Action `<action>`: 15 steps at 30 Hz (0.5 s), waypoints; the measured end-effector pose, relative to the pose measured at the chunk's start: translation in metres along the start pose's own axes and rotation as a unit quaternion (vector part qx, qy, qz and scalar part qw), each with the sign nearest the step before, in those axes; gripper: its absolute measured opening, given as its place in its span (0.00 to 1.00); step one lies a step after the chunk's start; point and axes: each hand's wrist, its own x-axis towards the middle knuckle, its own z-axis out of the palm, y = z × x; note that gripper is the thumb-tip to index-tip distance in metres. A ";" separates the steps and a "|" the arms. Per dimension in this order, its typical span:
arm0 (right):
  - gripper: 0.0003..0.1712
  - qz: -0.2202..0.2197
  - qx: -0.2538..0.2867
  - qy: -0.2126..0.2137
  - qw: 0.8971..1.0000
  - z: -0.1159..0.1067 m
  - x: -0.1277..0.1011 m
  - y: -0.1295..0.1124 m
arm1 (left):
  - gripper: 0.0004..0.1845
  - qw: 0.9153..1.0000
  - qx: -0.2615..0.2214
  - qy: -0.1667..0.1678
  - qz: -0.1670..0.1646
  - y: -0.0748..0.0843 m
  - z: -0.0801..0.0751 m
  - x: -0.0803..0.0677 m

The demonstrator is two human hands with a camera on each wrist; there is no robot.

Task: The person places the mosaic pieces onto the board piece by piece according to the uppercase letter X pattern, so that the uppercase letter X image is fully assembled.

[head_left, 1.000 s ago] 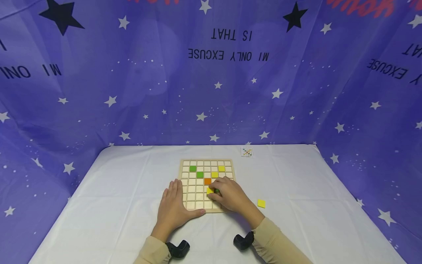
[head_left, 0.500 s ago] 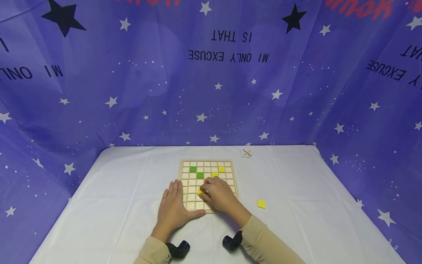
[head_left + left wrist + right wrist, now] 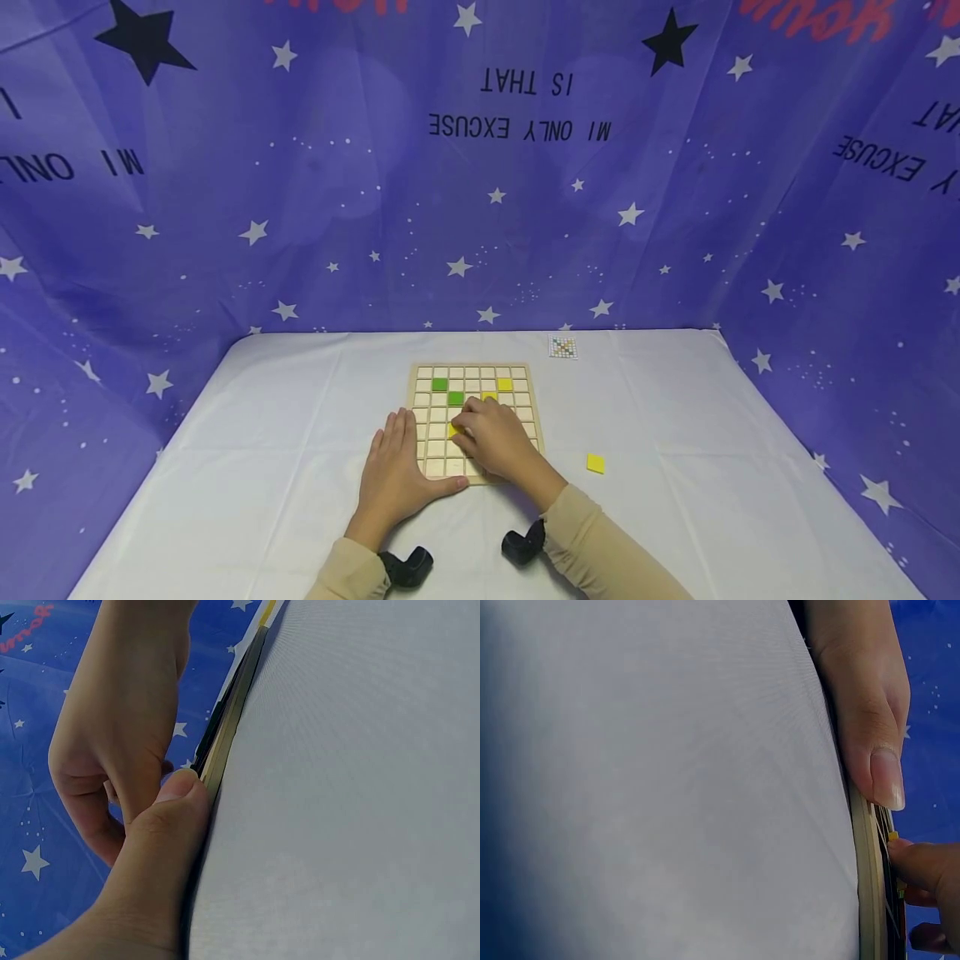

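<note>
A square wooden grid board (image 3: 414, 379) lies on the white table, with pale cells and a few coloured ones. My left hand (image 3: 396, 471) rests along its left side, fingers straight, thumb stretched over the front edge. Over the board's middle, my right hand (image 3: 497, 437) pinches a yellow tile (image 3: 454, 431) between thumb and fingers; the right wrist view shows this tile edge-on at the fingertips. Two green tiles (image 3: 456, 398) run diagonally in the upper left cells. Toward the upper right sits another yellow tile (image 3: 505, 384), with one more partly covered by my right hand.
A loose yellow square (image 3: 596, 463) lies on the tablecloth (image 3: 712, 500) right of the board. Behind, a small card (image 3: 563, 347) printed with a coloured grid lies near the far edge. A purple starry curtain (image 3: 480, 250) stands around the table.
My right hand has shifted left across the board with the yellow tile, then stayed almost in place. It now covers the orange tile seen earlier. My left hand has not moved.
</note>
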 end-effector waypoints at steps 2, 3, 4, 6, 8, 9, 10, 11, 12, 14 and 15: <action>0.13 0.005 0.009 -0.004 1.000 -0.001 0.001 0.000 | 0.80 1.000 0.000 0.001 0.000 0.000 0.000 0.000; 0.13 0.009 0.015 -0.007 1.000 -0.001 0.002 0.000 | 0.80 1.000 -0.001 0.002 0.000 0.000 0.000 0.000; 0.13 0.014 0.021 -0.010 1.000 -0.002 0.002 -0.001 | 0.80 1.000 -0.001 0.002 0.001 0.000 0.000 0.000; 0.13 0.025 0.033 -0.016 0.999 -0.002 0.004 -0.001 | 0.80 1.000 -0.001 0.002 0.001 0.000 0.000 0.000; 0.13 0.037 0.046 -0.022 0.998 -0.003 0.005 0.000 | 0.81 1.000 0.000 0.002 0.002 0.000 0.000 0.000; 0.13 0.042 0.051 -0.024 0.997 -0.003 0.005 0.000 | 0.81 1.000 0.000 0.002 0.002 0.000 -0.001 0.000; 0.13 0.047 0.057 -0.025 0.997 -0.004 0.005 0.000 | 0.81 1.000 0.000 0.003 0.002 0.000 -0.001 0.000; 0.13 0.050 0.062 -0.026 0.996 -0.004 0.005 0.000 | 0.81 1.000 0.000 0.003 0.001 0.000 -0.001 0.000; 0.13 0.054 0.066 -0.027 0.996 -0.004 0.006 0.001 | 0.81 1.000 0.000 0.003 0.001 -0.001 0.000 0.000; 0.13 0.057 0.075 -0.029 0.995 -0.004 0.006 0.001 | 0.81 1.000 0.000 0.004 0.002 -0.001 0.000 0.000; 0.13 0.058 0.079 -0.030 0.995 -0.004 0.006 0.001 | 0.81 1.000 0.001 0.004 0.002 -0.001 0.001 0.000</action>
